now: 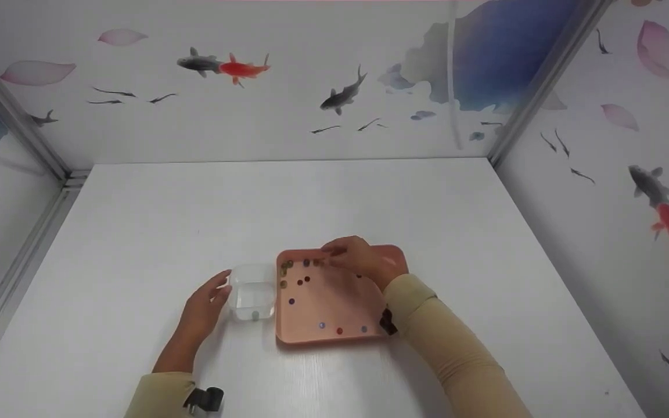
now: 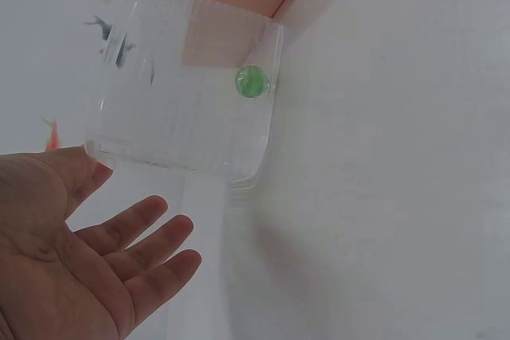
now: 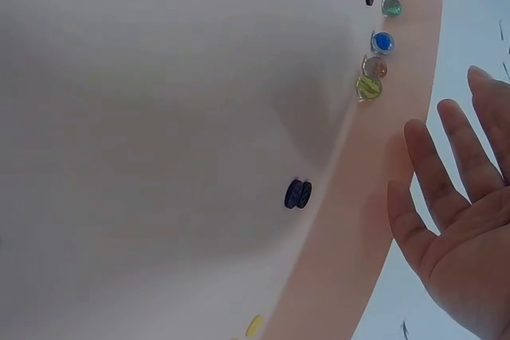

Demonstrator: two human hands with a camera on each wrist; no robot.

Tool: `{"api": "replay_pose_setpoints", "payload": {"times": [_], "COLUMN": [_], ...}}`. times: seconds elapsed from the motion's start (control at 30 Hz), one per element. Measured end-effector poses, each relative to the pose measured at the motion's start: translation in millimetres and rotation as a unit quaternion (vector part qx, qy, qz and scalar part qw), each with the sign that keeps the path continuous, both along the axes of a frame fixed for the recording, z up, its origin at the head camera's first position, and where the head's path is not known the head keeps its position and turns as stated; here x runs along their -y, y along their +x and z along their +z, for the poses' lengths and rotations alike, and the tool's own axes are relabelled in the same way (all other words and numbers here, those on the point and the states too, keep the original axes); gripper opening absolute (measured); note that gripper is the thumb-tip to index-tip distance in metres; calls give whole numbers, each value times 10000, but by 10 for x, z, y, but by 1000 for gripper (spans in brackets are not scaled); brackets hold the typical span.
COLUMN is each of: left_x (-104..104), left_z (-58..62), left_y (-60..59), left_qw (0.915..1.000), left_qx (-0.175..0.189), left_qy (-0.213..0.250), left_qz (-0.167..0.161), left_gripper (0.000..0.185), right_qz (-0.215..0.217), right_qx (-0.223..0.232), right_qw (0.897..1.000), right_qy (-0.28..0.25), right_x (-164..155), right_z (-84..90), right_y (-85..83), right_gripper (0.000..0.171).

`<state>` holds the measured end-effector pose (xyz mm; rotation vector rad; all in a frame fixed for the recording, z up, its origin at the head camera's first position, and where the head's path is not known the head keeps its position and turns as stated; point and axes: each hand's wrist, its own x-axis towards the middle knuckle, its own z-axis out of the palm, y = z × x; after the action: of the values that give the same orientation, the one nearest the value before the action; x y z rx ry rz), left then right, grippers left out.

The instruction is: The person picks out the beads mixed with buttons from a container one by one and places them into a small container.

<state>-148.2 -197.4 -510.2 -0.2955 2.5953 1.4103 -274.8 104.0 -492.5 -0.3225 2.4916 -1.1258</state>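
Two hands at work: left hand (image 1: 204, 307), fingers spread, touches the clear box (image 1: 252, 293) holding one green marble (image 2: 251, 82); right hand (image 1: 358, 259), fingers apart, hovers over the pink tray (image 1: 334, 339).

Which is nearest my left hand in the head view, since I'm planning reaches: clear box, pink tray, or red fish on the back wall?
1. Clear box, just right of the left hand.
2. Pink tray, beyond the box.
3. Red fish, high on the wall.

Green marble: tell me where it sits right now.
The green marble lies inside the clear box, against the wall nearest the pink tray, right of the left hand.
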Motion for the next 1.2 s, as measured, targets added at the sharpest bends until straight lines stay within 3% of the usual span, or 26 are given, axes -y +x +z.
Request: {"api": "replay_pose_setpoints", "payload": {"times": [0.33,0.77,1.0,1.2], "left_x": [-3,-4,0,14], "left_z": [15,-6,-16,-30], "left_y": [4,4,5,-21], "left_qw": [9998,10000,9999,10000], "left_qx": [-132,-43,-59,38], "left_qy": [-87,-13,-81,-35], "left_qz": [-72,5,9,44], "left_gripper": [47,47,47,47], "right_qz": [92,-120,245,587], "right_qx": [-209,395,52,-63], "right_qw": [9997,9986,9967,9952], "right_qy": [14,326,768,780], "right_x": [-21,18,59,68], "right_z": [-43,-25,-42,-87], "right_y": [-25,-19,-3,-30], "right_gripper": [28,26,31,31]}}
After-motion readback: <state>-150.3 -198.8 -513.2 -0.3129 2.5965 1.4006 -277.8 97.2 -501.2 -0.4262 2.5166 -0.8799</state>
